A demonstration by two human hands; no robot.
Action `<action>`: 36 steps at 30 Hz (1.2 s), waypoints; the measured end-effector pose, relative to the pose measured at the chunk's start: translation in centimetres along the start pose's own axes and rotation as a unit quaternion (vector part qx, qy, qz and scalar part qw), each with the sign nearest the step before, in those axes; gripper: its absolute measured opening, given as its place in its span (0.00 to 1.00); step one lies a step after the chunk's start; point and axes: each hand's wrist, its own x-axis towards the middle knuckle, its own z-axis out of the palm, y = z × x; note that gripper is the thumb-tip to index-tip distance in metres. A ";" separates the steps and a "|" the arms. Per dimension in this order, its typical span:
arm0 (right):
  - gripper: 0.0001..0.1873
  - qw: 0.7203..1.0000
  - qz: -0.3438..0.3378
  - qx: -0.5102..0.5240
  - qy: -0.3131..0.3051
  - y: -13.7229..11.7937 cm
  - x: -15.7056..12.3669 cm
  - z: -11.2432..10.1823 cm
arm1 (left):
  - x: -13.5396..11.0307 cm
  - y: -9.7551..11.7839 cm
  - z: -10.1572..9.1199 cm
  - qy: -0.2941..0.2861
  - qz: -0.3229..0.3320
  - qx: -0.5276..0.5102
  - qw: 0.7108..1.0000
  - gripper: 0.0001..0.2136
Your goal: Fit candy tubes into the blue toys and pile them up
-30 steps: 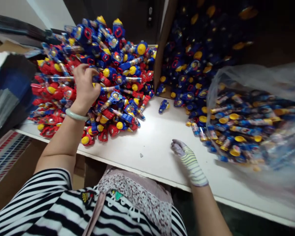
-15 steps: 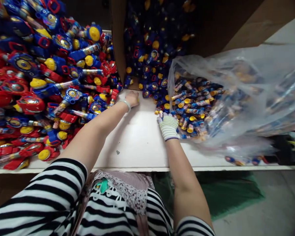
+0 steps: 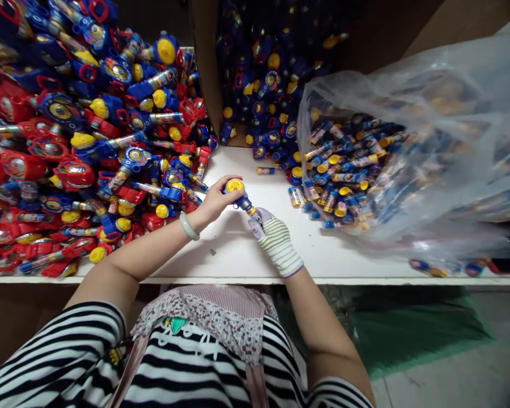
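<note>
Blue toy: yeah, this little guy [image 3: 236, 196] with the round yellow top is up off the table, dead centre between both hands
Tube: printed one [image 3: 252, 212], lined up with the toy's 5 o'clock end, can't tell how firmly it's seated
Left hand: bare [image 3: 216, 198], at the toy's 9 o'clock, pinching it with the thumb near the yellow part
Right hand: striped glove [image 3: 275, 238], at 4 o'clock, fingers closed round the tube's outer end
Loose tube: one [image 3: 266, 170] lying at 2 o'clock
Table: white [image 3: 246, 266], with a grey chip [image 3: 213, 252] at 7 o'clock
Toy pile: big red and blue heap [image 3: 131, 158] at 9 to 11 o'clock
Carton: brown wall [image 3: 207, 73] at 11 o'clock, dim blue toys inside around 1
Clear bag: crinkly plastic [image 3: 420, 147] at 3 o'clock, tubes [image 3: 348, 177] crowding its mouth
</note>
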 end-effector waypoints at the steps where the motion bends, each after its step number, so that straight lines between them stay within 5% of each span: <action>1: 0.22 1.000 -0.004 -0.026 -0.006 -0.5 0.0 -0.2 | -0.4 0.2 0.0 0.006 0.031 0.033 0.999 0.20; 4: 0.22 0.998 0.006 -0.057 -0.005 -1.6 0.0 -0.2 | -1.4 0.9 -0.1 0.020 0.078 0.105 0.991 0.18; 7: 0.23 0.995 0.040 0.088 0.011 -2.4 -0.5 0.5 | -2.5 1.5 -0.2 0.022 0.098 0.128 0.987 0.18; 10: 0.29 0.929 0.089 0.356 -0.049 -2.9 -1.0 1.6 | -3.2 1.6 -0.5 0.019 0.128 0.135 0.982 0.20; 12: 0.31 0.895 0.112 0.426 -0.072 -3.0 -1.0 2.0 | -3.3 1.5 -0.7 -0.001 0.140 0.148 0.979 0.20; 17: 0.26 0.976 0.084 0.195 0.052 -3.1 -0.5 1.7 | -2.9 1.7 -0.8 0.011 0.151 0.159 0.976 0.19; 19: 0.27 0.967 0.080 0.239 0.033 -3.3 -0.8 1.9 | -2.8 2.3 -1.0 -0.010 0.155 0.136 0.978 0.20; 23: 0.37 0.888 0.099 0.434 -0.119 -3.4 -1.3 2.7 | -2.7 3.4 -1.5 -0.110 0.180 0.131 0.969 0.23; 25: 0.35 0.905 0.097 0.403 -0.095 -3.3 -1.0 2.6 | -2.7 3.5 -1.5 -0.092 0.191 0.158 0.964 0.22; 28: 0.28 0.965 0.085 0.247 0.038 -3.5 -0.4 1.7 | -2.6 2.7 -1.3 -0.002 0.173 0.171 0.970 0.19; 30: 0.26 0.966 0.092 0.239 0.044 -3.9 -0.5 1.2 | -2.6 1.8 -1.4 0.020 0.165 0.144 0.976 0.18; 32: 0.26 0.924 0.113 0.364 -0.042 -4.2 -0.9 1.1 | -2.6 1.0 -1.9 -0.006 0.172 0.101 0.980 0.20; 35: 0.28 0.823 0.130 0.528 -0.167 -4.2 -1.3 1.6 | -2.6 0.5 -2.8 -0.054 0.176 0.073 0.980 0.22; 36: 0.28 0.823 0.128 0.528 -0.166 -4.1 -1.2 1.8 | -2.6 0.5 -3.0 -0.056 0.173 0.085 0.980 0.22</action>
